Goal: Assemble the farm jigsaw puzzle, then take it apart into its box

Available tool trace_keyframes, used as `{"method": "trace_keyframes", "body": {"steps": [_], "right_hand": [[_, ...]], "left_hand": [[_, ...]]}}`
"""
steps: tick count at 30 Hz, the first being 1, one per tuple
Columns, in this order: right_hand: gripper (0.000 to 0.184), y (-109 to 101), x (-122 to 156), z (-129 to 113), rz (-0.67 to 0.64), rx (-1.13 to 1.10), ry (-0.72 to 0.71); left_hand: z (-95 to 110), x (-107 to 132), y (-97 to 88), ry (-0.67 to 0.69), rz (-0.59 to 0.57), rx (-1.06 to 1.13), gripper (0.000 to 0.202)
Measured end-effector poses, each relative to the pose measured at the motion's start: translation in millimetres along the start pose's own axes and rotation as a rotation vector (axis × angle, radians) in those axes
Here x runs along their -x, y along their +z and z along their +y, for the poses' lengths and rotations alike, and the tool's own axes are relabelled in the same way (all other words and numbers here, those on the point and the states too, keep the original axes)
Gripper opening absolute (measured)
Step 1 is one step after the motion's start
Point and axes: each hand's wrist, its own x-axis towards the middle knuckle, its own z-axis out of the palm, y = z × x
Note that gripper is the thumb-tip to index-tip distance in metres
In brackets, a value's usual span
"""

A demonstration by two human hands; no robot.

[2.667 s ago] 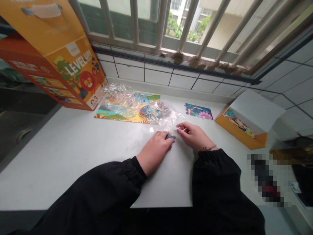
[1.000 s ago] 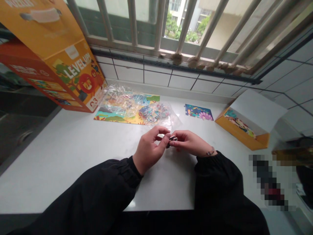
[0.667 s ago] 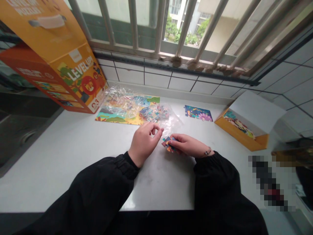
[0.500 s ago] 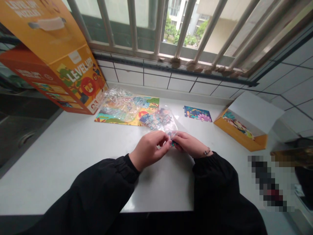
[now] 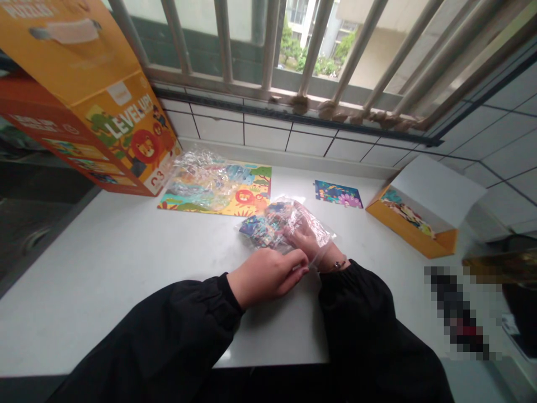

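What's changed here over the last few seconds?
The right hand has slid under or into the clear plastic bag of puzzle pieces and drawn it forward, off the lion jigsaw. The left hand has moved back toward the person, beside the bag. The small puzzle piece held earlier no longer shows. The small blue jigsaw and the orange box stayed put.

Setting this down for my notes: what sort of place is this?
Probably a home kitchen: a white counter against a tiled wall, a barred window above, and what looks like a steel sink at left.
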Motion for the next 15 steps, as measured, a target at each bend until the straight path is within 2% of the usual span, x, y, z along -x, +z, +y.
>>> {"method": "trace_keyframes", "body": {"steps": [6, 12, 15], "right_hand": [[0.09, -4.0, -1.6, 7.1, 0.097, 0.071, -0.033], [0.117, 8.4, -2.6, -5.2, 0.088, -0.208, -0.183], [0.111, 15.5, -11.8, -9.7, 0.11, -0.254, -0.263]], "left_hand": [[-3.6, -2.7, 0.3, 0.01, 0.104, -0.23, 0.024], [-0.5, -4.9, -8.5, 0.003, 0.207, -0.117, 0.019], [1.0, -4.9, -10.1, -0.008, 0.266, -0.113, 0.027]]}}
